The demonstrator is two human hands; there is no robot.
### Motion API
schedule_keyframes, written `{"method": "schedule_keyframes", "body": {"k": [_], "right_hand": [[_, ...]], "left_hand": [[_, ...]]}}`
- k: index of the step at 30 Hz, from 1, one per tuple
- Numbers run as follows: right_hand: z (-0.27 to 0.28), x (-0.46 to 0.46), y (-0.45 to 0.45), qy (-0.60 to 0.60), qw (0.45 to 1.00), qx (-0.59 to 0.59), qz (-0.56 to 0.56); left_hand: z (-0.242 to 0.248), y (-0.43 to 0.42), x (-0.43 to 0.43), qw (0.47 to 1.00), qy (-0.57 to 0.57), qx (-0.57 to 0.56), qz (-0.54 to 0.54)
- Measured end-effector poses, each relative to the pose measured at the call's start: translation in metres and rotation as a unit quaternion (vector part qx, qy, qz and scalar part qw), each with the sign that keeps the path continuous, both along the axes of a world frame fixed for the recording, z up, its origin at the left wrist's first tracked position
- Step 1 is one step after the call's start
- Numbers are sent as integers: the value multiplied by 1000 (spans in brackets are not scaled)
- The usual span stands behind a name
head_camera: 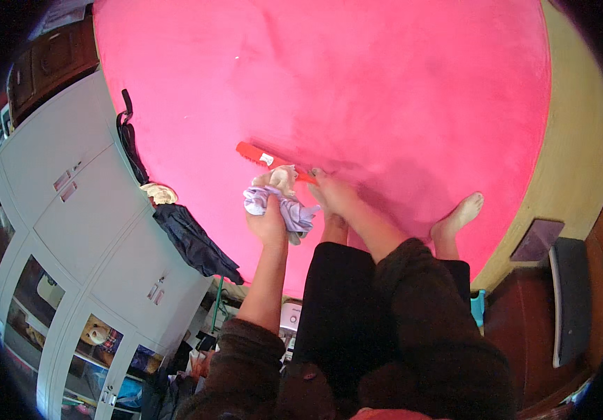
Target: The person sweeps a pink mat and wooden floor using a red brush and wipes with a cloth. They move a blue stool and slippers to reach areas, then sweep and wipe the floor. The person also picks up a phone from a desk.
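Note:
My left hand (pixel 269 223) grips a crumpled bundle of lavender and cream cloth (pixel 293 210) below the middle of the view. Just right of it, my right hand (pixel 333 191) is closed on the handle end of a red brush (pixel 254 152), which bears a white label and has bristles along its lower side. The brush points up and left over a bright pink carpet (pixel 385 94), and the cloth hides part of its near edge. Small white specks lie on the carpet farther off. Both my bare feet are on the pink surface.
A black garment (pixel 191 239), a cream cloth (pixel 159 193) and a black strap (pixel 128 136) lie along the carpet's left edge, beside a white cabinet (pixel 81 210). On the right are a purple mat (pixel 536 240) and dark red furniture (pixel 522 325). A white appliance (pixel 291 316) stands near my legs.

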State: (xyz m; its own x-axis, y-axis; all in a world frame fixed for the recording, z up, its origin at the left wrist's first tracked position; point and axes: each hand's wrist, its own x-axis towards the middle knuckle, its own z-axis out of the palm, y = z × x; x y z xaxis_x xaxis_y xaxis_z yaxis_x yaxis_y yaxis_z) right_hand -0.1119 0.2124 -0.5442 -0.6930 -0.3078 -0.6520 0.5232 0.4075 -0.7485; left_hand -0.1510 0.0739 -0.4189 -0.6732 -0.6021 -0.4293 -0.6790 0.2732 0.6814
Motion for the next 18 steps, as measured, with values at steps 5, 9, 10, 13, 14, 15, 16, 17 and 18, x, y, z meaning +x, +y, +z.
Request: {"method": "schedule_keyframes", "body": {"k": [5, 9, 10, 13, 14, 15, 16, 17, 18], "right_hand": [[-132, -15, 210, 218, 925, 282, 130], [-127, 38, 490, 121, 784, 493, -357], [-114, 51, 528, 34, 752, 509, -417], [-69, 78, 551, -24, 661, 630, -407], [-67, 83, 510, 130, 675, 651, -321], [-58, 90, 458, 153, 769, 559, -270], [-68, 91, 392, 167, 854, 447, -207], [-65, 96, 330, 125, 909, 351, -189], [-67, 105, 264, 107, 955, 233, -147]], "left_hand": [[-68, 31, -15, 995, -5, -39, -96], [-89, 50, -37, 986, -14, -24, -164], [-85, 54, -43, 985, -12, -12, -170], [-81, 65, -52, 987, 3, 2, -162], [-80, 67, -54, 988, 4, 12, -152], [-75, 70, -55, 990, -1, 19, -139], [-77, 69, -56, 986, 26, 20, -162], [-74, 71, -57, 990, 10, -11, -143], [-76, 70, -56, 990, 7, -42, -134]]}}
